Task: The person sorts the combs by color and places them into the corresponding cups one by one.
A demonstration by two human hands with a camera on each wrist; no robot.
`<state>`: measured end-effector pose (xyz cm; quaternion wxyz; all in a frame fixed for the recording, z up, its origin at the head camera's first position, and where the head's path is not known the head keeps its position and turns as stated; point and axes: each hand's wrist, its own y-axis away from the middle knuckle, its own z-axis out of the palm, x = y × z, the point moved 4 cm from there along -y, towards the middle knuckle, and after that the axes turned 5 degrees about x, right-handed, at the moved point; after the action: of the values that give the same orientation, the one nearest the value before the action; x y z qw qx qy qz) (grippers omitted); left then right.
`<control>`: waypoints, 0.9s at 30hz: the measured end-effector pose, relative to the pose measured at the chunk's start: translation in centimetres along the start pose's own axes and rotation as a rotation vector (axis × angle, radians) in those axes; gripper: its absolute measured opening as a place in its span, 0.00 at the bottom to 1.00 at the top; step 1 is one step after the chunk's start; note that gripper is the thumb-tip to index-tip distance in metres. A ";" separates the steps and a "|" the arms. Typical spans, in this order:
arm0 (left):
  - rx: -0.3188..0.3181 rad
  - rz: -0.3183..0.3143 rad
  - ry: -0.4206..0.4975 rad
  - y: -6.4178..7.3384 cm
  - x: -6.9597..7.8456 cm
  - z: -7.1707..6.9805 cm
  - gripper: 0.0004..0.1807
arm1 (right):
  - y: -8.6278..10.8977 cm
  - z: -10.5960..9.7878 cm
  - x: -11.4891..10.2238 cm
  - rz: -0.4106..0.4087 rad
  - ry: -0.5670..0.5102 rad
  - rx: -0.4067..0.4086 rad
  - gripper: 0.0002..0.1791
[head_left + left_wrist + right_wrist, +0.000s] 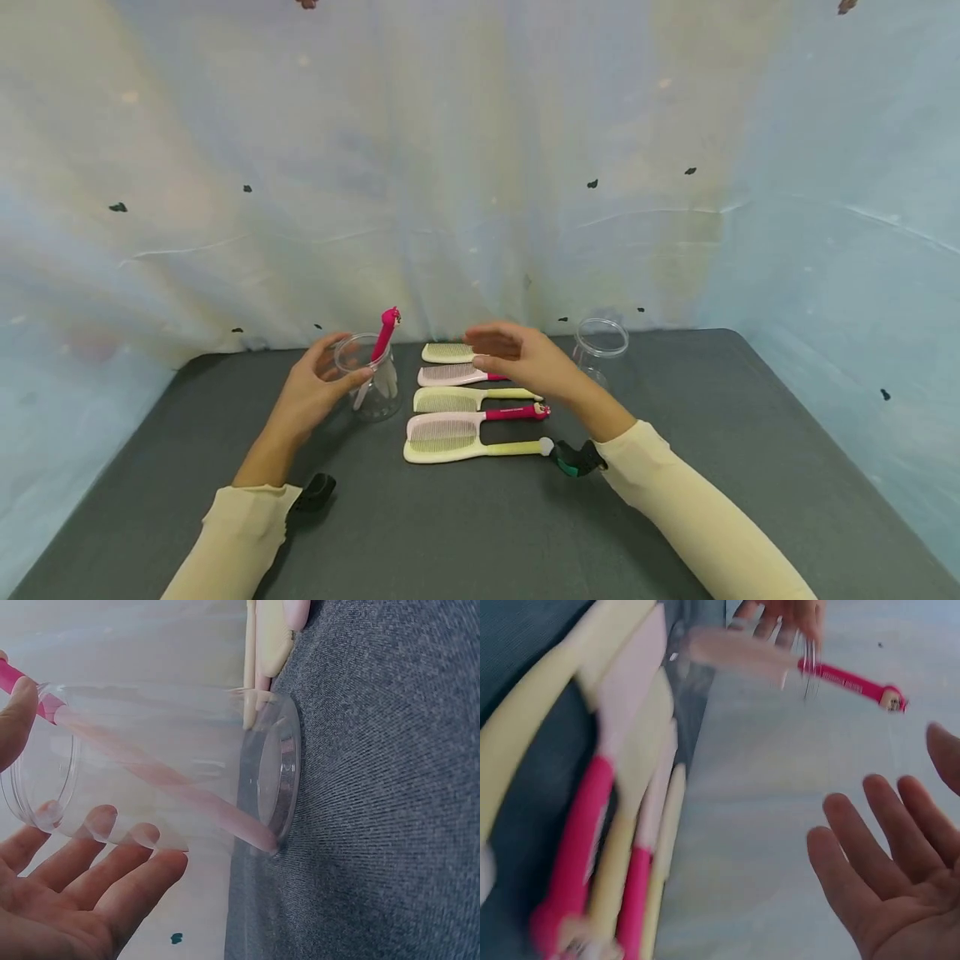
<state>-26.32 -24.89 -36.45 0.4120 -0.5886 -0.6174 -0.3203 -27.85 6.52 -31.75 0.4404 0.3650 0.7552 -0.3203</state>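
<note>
My left hand [309, 390] holds a clear plastic jar [172, 720] at its side, thumb near the rim and fingers round the wall. The jar stands upright on the table. Inside it leans a comb [383, 337], its magenta handle sticking out above the rim and its pale pink toothed end reaching the bottom. Over the far combs hovers my right hand [528, 360], fingers spread and nothing in them. Below it lie several combs in a row, among them a cream comb [444, 450] nearest me and a pink comb [446, 423] with a magenta handle.
A second clear jar [602, 342] stands upright at the back right, beyond my right hand. The dark grey table [450, 533] ends at a pale, patterned curtain [465, 167] behind. My right hand partly covers the handles of the farthest combs.
</note>
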 end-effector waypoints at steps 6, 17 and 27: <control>0.004 -0.013 0.007 -0.1 0.2 0.1 0.50 | 2.6 -2.0 2.3 0.063 0.117 -0.010 0.27; 0.006 -0.013 0.001 -0.2 0.2 0.4 0.50 | 5.6 -3.9 5.6 0.082 0.192 -0.013 0.27; 0.014 -0.022 -0.003 -0.3 0.2 0.4 0.51 | 5.8 -4.5 6.9 0.091 0.300 -0.072 0.25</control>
<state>-26.64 -24.48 -36.39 0.4115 -0.5794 -0.6266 -0.3198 -27.31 15.05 -37.10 0.3497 0.4266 0.8060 -0.2145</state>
